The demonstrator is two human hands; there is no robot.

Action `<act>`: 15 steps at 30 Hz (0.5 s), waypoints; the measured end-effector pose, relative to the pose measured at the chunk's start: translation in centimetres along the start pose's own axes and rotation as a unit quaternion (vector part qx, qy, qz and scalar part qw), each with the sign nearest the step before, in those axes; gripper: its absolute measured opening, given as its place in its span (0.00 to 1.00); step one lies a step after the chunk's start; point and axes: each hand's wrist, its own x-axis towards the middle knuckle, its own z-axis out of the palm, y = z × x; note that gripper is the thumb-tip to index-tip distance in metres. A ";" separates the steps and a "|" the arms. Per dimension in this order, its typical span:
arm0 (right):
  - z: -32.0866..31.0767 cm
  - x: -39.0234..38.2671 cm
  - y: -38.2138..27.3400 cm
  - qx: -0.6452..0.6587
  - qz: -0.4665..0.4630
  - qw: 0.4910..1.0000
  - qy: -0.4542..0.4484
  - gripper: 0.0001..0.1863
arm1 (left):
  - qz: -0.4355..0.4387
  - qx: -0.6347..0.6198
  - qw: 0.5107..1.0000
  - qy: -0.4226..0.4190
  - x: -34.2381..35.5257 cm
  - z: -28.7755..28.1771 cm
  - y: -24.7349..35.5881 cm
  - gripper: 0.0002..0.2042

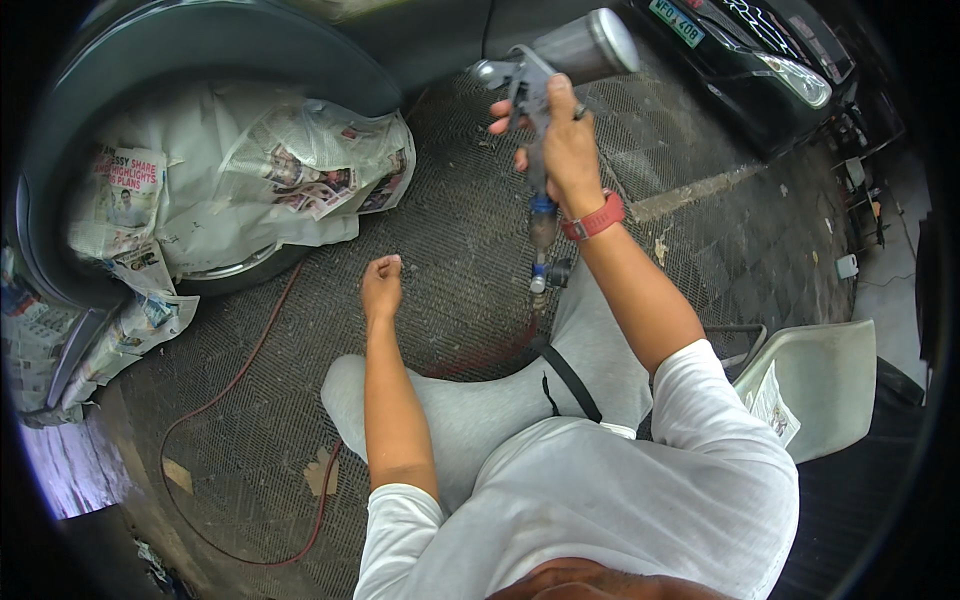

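Observation:
My right hand [572,150] is wrapped round the handle of a spray gun [532,95], raised at the upper middle of the view. A silvery paint cup [588,48] is mounted on the gun and tilts to the right. Below the grip hang a blue-banded fitting and a small valve [540,275]. My left hand [381,288] is held in front of my left knee, its fingers curled in with nothing visible in them. Left of it, paper and newspaper sheets [215,180] cover a car wheel under a dark grey fender [330,45].
A red hose [235,378] curves over the dark ribbed floor mat [470,240]. At the upper right stands a black car [740,80]. A pale plastic chair [830,390] with a paper sheet on it is close to my right. Tape scraps [320,472] lie on the floor.

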 end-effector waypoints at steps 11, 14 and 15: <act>-6.6 4.8 6.0 -0.061 -0.036 0.981 0.180 0.31 | 0.009 0.062 0.998 -0.013 -1.0 0.5 0.9 0.19; -7.2 4.9 7.7 -0.048 -0.037 0.975 0.216 0.29 | 0.005 0.059 0.998 -0.013 -1.3 0.7 1.2 0.20; -7.2 4.8 8.5 -0.040 -0.032 0.974 0.220 0.28 | 0.014 0.066 0.998 -0.015 -1.5 0.8 1.4 0.20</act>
